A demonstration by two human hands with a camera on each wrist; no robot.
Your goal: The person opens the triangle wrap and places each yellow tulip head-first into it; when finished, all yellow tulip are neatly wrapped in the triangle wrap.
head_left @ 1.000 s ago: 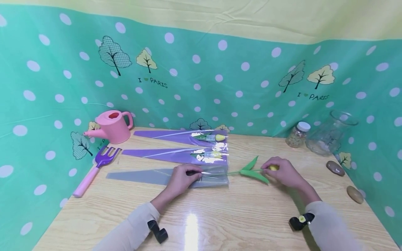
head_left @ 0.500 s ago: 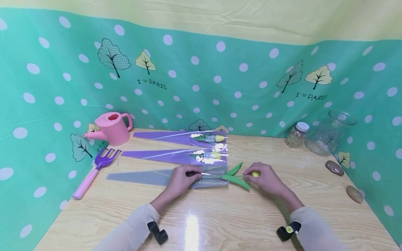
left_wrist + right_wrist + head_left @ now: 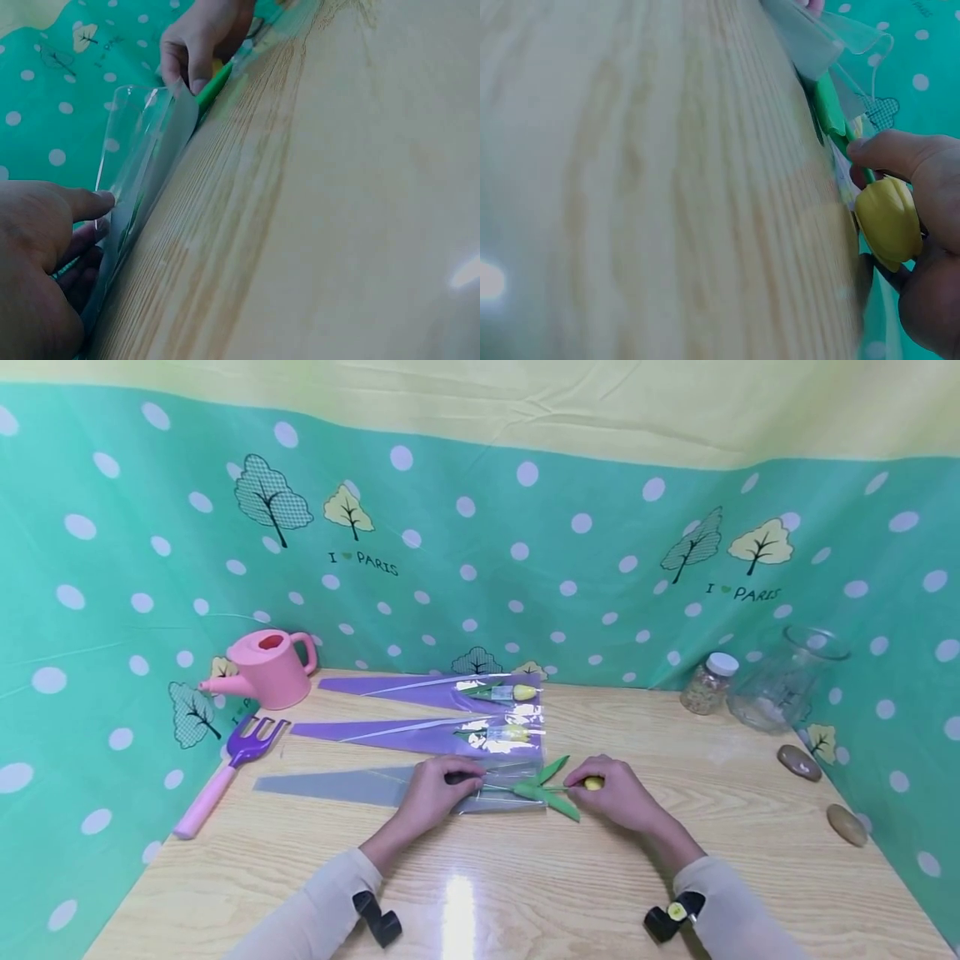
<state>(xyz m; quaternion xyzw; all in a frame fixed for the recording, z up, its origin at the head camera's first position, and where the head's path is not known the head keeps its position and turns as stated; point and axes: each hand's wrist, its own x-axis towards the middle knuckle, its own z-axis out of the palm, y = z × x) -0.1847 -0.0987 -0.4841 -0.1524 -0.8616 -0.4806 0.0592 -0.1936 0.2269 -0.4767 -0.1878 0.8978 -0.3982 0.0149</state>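
My right hand (image 3: 611, 789) pinches a yellow artificial tulip (image 3: 889, 217) by its stem just below the bloom, between thumb and fingers. Its green leaves (image 3: 534, 791) overlap the mouth of a grey flower sleeve (image 3: 330, 783) with a clear front, and the lower stem lies inside the sleeve. My left hand (image 3: 438, 789) grips that sleeve near its middle; in the left wrist view the thumb lies against the clear film (image 3: 131, 157). Behind it lie two purple sleeves (image 3: 375, 731), each with a yellow tulip (image 3: 525, 692) inside.
At the left stand a pink watering can (image 3: 273, 668) and a purple toy fork (image 3: 232, 768) with a pink handle. A lidded jar (image 3: 707, 685), a glass vase (image 3: 772, 693) and two stones (image 3: 799, 762) are at the right. Polka-dot cloth (image 3: 480, 568) hangs behind the table.
My right hand has moved left with the tulip, sliding its stem further into the grey sleeve until the leaves reach the opening. My left hand stays in place on the sleeve.
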